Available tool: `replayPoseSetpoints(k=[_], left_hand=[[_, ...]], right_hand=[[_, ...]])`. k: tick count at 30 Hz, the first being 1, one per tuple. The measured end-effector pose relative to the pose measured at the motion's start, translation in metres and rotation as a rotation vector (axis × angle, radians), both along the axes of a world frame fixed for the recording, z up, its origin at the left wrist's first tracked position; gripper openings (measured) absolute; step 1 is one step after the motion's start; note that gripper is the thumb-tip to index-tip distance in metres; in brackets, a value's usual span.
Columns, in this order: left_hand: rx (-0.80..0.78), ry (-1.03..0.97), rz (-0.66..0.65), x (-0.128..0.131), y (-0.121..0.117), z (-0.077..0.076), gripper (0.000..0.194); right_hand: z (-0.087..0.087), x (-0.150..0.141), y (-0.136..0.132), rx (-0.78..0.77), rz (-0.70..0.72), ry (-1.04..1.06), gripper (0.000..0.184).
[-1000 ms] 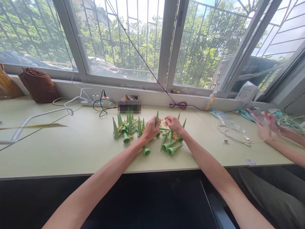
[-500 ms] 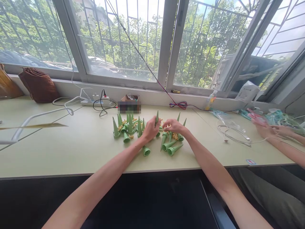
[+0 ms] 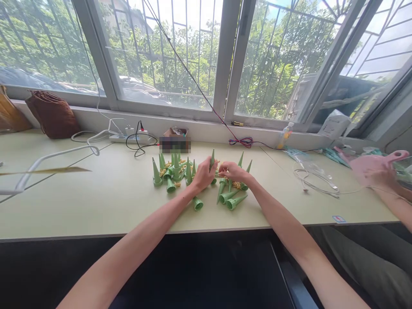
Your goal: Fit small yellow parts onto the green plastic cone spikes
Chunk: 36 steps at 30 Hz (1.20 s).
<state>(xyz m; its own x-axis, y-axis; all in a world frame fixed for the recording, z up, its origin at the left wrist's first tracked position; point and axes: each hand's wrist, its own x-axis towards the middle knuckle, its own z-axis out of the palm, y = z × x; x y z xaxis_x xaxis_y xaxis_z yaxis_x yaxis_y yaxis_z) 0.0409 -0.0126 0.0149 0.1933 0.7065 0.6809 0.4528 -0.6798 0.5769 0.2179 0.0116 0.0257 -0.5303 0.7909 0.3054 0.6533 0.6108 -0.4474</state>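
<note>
Several green plastic cones stand and lie on the pale green table, mixed with small yellow bits. My left hand is closed round one upright green cone, its tip pointing up. My right hand is beside it, fingers pinched near that cone and over the yellow bits; what it pinches is too small to make out. More cones lie on their sides just in front of my right hand.
A power strip with cables, a small box and a brown bag sit along the window sill. White cable lies at right. Another person's hand holds a pink object at far right.
My right hand has dropped slightly toward the yellow bits and closer to the held cone. The other person's hand at right has lifted a pink object.
</note>
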Motion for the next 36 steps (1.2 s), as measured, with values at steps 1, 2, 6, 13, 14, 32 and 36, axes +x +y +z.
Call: replayPoseSetpoints(k=[1,2,6,13,14,32,36], left_hand=[[0.001,0.002,0.001,0.0,0.0,0.0,0.019],[0.002,0.004,0.002,0.0,0.0,0.001,0.019],[-0.002,0.005,0.009,0.0,0.0,0.0,0.018],[-0.008,0.005,0.004,-0.001,-0.001,0.0,0.019],[-0.011,0.005,0.002,-0.001,-0.001,0.0,0.02],[-0.007,0.042,0.01,-0.001,-0.002,0.002,0.021],[-0.002,0.039,0.01,-0.001,-0.002,0.001,0.021]], right_hand=[[0.0,-0.001,0.001,0.023,-0.024,0.048,0.011],[-0.001,-0.001,0.002,0.044,-0.048,0.102,0.013],[0.0,-0.004,0.002,0.083,-0.107,0.272,0.021],[0.0,-0.013,-0.002,0.097,-0.138,0.495,0.028],[-0.001,-0.013,-0.001,0.091,-0.145,0.529,0.028],[-0.001,-0.019,-0.006,0.07,-0.057,0.791,0.026],[-0.002,-0.019,-0.004,0.08,-0.062,0.802,0.026]])
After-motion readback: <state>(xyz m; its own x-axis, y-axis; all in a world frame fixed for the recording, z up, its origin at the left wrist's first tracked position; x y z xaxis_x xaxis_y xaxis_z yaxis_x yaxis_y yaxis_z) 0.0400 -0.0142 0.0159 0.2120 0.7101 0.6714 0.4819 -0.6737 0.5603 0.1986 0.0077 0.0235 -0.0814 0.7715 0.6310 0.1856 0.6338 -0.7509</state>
